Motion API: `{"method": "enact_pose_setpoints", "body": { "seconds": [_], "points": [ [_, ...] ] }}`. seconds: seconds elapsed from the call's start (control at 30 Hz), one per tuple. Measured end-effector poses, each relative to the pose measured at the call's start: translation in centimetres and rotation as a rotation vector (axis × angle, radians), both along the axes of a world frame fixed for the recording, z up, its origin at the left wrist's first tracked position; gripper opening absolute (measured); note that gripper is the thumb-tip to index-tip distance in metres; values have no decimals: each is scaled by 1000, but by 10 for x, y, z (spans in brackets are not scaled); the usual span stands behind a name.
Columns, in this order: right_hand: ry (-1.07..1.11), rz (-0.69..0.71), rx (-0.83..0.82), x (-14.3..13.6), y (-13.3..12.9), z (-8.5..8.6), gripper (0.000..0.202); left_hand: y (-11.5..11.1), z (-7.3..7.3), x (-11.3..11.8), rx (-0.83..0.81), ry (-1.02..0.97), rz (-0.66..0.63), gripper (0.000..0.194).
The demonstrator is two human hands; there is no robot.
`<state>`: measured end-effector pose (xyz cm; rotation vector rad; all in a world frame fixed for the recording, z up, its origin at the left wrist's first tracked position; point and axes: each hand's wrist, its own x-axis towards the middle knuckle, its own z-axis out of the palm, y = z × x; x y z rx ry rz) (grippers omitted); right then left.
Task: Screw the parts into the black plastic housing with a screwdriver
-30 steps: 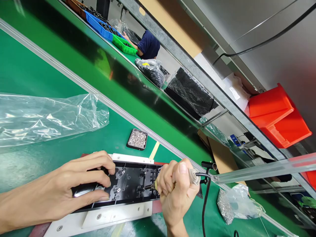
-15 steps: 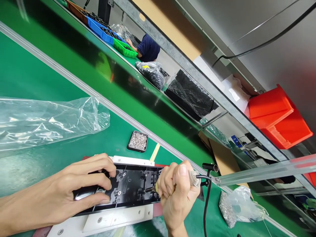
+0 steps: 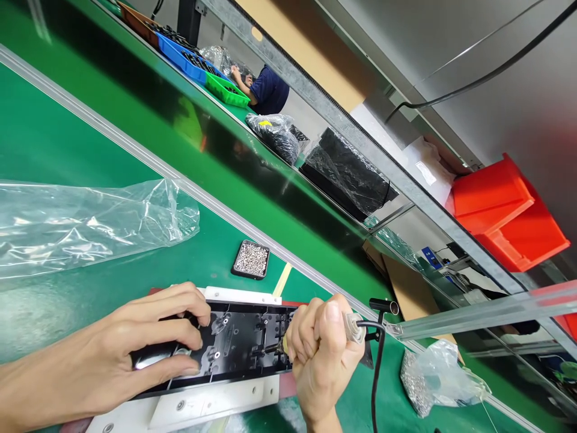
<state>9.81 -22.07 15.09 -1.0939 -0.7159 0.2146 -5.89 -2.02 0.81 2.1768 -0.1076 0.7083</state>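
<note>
A long black plastic housing [image 3: 238,340] lies inner side up, with ribs and small posts showing, in a white holding fixture [image 3: 216,400]. My left hand [image 3: 153,343] rests across the housing's left part, fingers curved and apart, holding it in place; a glossy black patch shows under the palm. In my right fist [image 3: 318,349] is a corded soldering iron [image 3: 354,328], its handle mostly covered by my fingers. Its metal tip points left and down and meets the housing near a post. A small black tray [image 3: 251,260] of tiny metal inserts sits beyond the fixture.
A clear plastic bag [image 3: 99,225] lies at the left. A bag of small metal parts [image 3: 433,376] stands at the right, near the iron's black cable [image 3: 377,385]. Behind the metal rail are bagged black parts [image 3: 345,174], colored bins [image 3: 225,90] and a co-worker [image 3: 268,90].
My hands and the soldering iron keep almost the same position; the view shifts very slightly. In the background, the co-worker's hands have moved a little.
</note>
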Motion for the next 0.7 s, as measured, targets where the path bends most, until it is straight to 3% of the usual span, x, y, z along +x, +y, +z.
{"method": "enact_pose_setpoints", "body": {
  "seconds": [0.7],
  "points": [
    [11,6,19,-2,1,0,62,-1,0,2,-21,-23,4,23]
  ]
}}
